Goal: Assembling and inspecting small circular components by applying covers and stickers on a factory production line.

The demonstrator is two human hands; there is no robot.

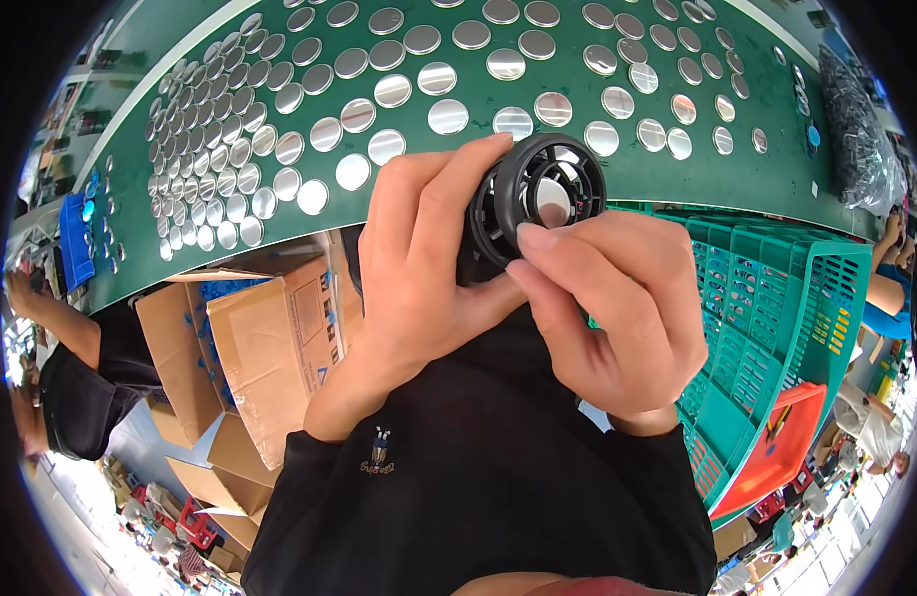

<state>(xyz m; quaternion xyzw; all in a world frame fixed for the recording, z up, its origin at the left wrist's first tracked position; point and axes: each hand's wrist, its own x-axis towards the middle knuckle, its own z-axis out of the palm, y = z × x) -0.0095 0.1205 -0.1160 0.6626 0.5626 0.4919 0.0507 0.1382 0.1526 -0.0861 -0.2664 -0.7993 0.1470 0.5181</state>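
Observation:
My left hand is wrapped round a round black fan housing, held up in front of my chest at the table's near edge. Inside its ring are dark spokes, and a shiny silver disc shows at the centre. The thumb and index finger of my right hand are pinched together at the housing's lower front, close to the disc. Whatever lies between those fingertips is too small or hidden to make out. Beyond the housing, many loose silver discs lie spread over the green table.
Open cardboard boxes stand below the table on the left, one with blue pieces inside. Green plastic crates are on the right, with an orange tray beside them. A dark plastic bag lies at the right end. Other people sit at both sides.

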